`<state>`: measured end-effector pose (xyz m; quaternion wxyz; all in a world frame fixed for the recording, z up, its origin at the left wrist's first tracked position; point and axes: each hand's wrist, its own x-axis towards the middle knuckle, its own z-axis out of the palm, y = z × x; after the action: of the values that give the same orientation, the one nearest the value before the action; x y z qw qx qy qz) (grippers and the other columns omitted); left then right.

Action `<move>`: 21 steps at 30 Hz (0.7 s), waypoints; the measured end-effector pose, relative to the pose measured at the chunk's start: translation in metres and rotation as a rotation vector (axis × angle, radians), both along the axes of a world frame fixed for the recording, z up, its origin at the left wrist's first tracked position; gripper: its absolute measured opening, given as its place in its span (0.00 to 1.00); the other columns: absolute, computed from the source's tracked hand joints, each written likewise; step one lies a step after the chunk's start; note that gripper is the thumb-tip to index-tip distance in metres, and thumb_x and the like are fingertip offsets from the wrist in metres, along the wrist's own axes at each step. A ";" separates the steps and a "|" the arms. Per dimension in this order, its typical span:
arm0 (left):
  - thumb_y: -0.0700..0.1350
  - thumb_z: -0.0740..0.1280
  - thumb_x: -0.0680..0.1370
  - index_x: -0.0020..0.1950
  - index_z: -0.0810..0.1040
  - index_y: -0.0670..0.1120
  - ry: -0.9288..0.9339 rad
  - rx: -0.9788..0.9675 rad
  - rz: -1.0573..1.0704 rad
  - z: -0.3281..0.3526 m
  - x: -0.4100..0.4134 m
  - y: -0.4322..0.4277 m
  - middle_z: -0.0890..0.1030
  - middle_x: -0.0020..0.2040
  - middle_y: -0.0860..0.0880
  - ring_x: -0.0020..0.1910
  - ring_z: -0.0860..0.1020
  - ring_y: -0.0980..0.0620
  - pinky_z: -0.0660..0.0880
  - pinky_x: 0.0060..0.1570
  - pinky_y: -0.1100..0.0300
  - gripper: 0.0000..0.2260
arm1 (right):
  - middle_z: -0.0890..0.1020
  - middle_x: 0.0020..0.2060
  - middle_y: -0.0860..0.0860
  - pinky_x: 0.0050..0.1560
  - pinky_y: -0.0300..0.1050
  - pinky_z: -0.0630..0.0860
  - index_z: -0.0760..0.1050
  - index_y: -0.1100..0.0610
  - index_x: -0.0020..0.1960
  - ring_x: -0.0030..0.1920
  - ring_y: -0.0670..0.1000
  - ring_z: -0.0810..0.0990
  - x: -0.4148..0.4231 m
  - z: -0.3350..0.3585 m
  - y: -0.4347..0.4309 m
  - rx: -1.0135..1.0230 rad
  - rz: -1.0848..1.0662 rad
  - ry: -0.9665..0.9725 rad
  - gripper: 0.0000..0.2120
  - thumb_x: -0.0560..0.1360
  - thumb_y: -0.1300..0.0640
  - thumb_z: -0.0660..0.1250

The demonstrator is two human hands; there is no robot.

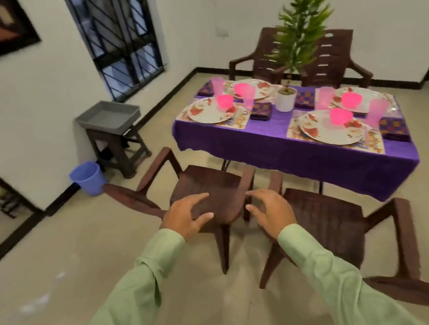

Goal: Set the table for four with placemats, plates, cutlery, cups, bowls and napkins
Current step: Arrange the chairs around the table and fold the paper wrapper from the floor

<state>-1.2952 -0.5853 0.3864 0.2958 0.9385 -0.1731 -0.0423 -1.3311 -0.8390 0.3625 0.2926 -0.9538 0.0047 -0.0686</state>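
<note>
We are standing well back from the bench point(276, 124), where four settings are looking complete: placemats point(293, 130), plates point(327, 135), pink bowls point(341, 116) sitting on the plates, cups point(380, 111) and folded napkins point(394, 130) beside them. The cutlery point(372, 139) is too blurred for us to be confirming it at every place.

The risk we are seeing lies with the two near chairs point(211, 184), which are standing pulled out and askew. If we are pushing them in carelessly, an armrest could be catching the overhanging purple cloth point(304, 172) and dragging it, and the tall, light-looking cups would likely be toppling first. One of the napkins is lying close to the near right edge of the bench, so a tug there could be sending it to the floor.

Our left hand point(185, 216) and right hand point(272, 216) are both reaching forward over the chairs, fingers spread and loosely bent, holding nothing. We cannot tell whether either is touching a chair.
</note>
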 end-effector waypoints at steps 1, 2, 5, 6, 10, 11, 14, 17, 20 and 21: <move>0.58 0.71 0.74 0.70 0.73 0.58 -0.010 -0.021 0.043 0.003 0.009 0.025 0.77 0.67 0.55 0.66 0.74 0.54 0.71 0.66 0.54 0.24 | 0.80 0.60 0.45 0.63 0.47 0.72 0.77 0.48 0.64 0.61 0.49 0.77 0.016 0.004 0.026 0.014 0.006 -0.034 0.16 0.77 0.49 0.68; 0.58 0.71 0.74 0.69 0.74 0.58 -0.021 -0.040 0.077 0.007 0.016 0.045 0.78 0.66 0.55 0.64 0.75 0.54 0.73 0.65 0.53 0.24 | 0.80 0.59 0.46 0.63 0.46 0.71 0.77 0.48 0.63 0.60 0.50 0.77 0.029 0.010 0.048 0.029 0.016 -0.063 0.15 0.77 0.50 0.68; 0.55 0.72 0.74 0.68 0.76 0.57 -0.035 -0.062 0.179 0.015 0.041 0.121 0.80 0.61 0.54 0.56 0.79 0.55 0.74 0.59 0.58 0.22 | 0.79 0.60 0.46 0.63 0.43 0.68 0.77 0.49 0.64 0.62 0.49 0.75 0.073 0.027 0.133 0.025 0.075 -0.103 0.15 0.77 0.51 0.68; 0.55 0.73 0.74 0.67 0.76 0.57 -0.041 -0.057 0.201 0.020 0.049 0.142 0.81 0.60 0.54 0.55 0.79 0.56 0.74 0.58 0.59 0.22 | 0.79 0.61 0.45 0.63 0.42 0.67 0.76 0.48 0.65 0.63 0.48 0.74 0.085 0.033 0.158 0.028 0.086 -0.091 0.16 0.78 0.51 0.68; 0.53 0.72 0.75 0.68 0.76 0.56 -0.051 -0.053 0.260 0.030 0.087 0.219 0.81 0.59 0.54 0.57 0.78 0.54 0.72 0.62 0.56 0.21 | 0.78 0.62 0.45 0.65 0.45 0.70 0.75 0.47 0.65 0.63 0.47 0.74 0.140 0.043 0.248 0.042 0.157 -0.068 0.16 0.78 0.51 0.68; 0.53 0.72 0.75 0.68 0.76 0.56 -0.048 -0.055 0.277 0.030 0.098 0.235 0.80 0.60 0.54 0.58 0.77 0.54 0.72 0.63 0.55 0.21 | 0.78 0.62 0.45 0.65 0.46 0.72 0.75 0.47 0.65 0.63 0.47 0.74 0.154 0.043 0.265 0.044 0.172 -0.069 0.16 0.78 0.51 0.68; 0.53 0.72 0.75 0.67 0.76 0.55 -0.053 -0.079 0.307 0.022 0.138 0.277 0.80 0.62 0.54 0.59 0.78 0.54 0.72 0.62 0.56 0.21 | 0.79 0.61 0.45 0.62 0.46 0.73 0.76 0.47 0.64 0.62 0.48 0.75 0.200 0.038 0.313 0.044 0.200 -0.076 0.16 0.77 0.51 0.68; 0.54 0.72 0.75 0.67 0.76 0.56 -0.045 -0.087 0.327 0.013 0.192 0.314 0.79 0.63 0.54 0.59 0.77 0.55 0.74 0.60 0.55 0.21 | 0.79 0.61 0.46 0.63 0.48 0.72 0.77 0.48 0.64 0.60 0.49 0.77 0.258 0.029 0.356 0.042 0.207 -0.104 0.15 0.77 0.51 0.68; 0.55 0.71 0.76 0.69 0.74 0.56 -0.031 -0.056 0.336 0.009 0.263 0.352 0.78 0.64 0.54 0.61 0.76 0.54 0.73 0.61 0.54 0.22 | 0.78 0.63 0.46 0.64 0.46 0.69 0.76 0.48 0.65 0.63 0.49 0.75 0.333 0.021 0.400 0.045 0.197 -0.117 0.16 0.78 0.51 0.67; 0.55 0.70 0.76 0.69 0.73 0.56 -0.024 -0.050 0.334 0.010 0.287 0.363 0.78 0.64 0.54 0.62 0.76 0.54 0.73 0.62 0.54 0.22 | 0.77 0.63 0.46 0.64 0.45 0.68 0.76 0.48 0.65 0.64 0.49 0.74 0.359 0.021 0.413 0.045 0.187 -0.118 0.16 0.78 0.51 0.67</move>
<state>-1.0083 -0.2220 0.3967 0.3199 0.9470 -0.0191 0.0228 -0.9726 -0.4261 0.3834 0.3187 -0.9376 -0.0999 -0.0969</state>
